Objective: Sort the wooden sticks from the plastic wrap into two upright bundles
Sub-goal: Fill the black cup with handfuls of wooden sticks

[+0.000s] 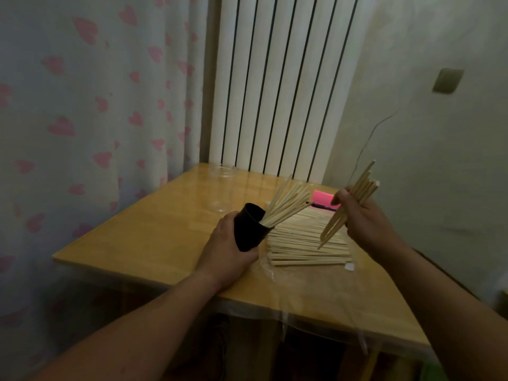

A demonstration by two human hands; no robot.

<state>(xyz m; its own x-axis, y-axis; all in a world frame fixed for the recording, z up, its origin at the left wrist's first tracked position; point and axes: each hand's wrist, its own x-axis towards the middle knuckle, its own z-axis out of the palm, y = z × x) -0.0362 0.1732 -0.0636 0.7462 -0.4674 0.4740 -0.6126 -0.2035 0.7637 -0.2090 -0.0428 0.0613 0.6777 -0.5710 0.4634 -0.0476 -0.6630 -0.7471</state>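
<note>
Heart-printed curtain (pixel 68 105) hangs at the left, with a white ribbed radiator (pixel 275 78) behind the wooden desk (pixel 154 243). Toward the desk's far edge a clear plastic jar (pixel 222 188) stands upright, apart from the rest. The left grip (pixel 228 251) wraps round a black cup (pixel 250 226), tilting it so its mouth leans to the right (whether its base touches the desk I cannot tell). A bundle of wooden sticks (pixel 286 204) fans out of that mouth, up and to the right. Just right of the cup, the loose sticks (pixel 305 240) lie flat in a stacked pile on the plastic wrap (pixel 302 281), whose clear sheet spreads toward the desk's near edge. A pink block (pixel 324 198) sits behind the pile. Above the pile's right end, the right grip (pixel 362 218) is clenched round a handful of sticks (pixel 354 199), held slanted, lower tips pointing down-left toward the pile. On the pale wall at the far right are a thin wire (pixel 376 133) and a switch plate (pixel 448 81).
</note>
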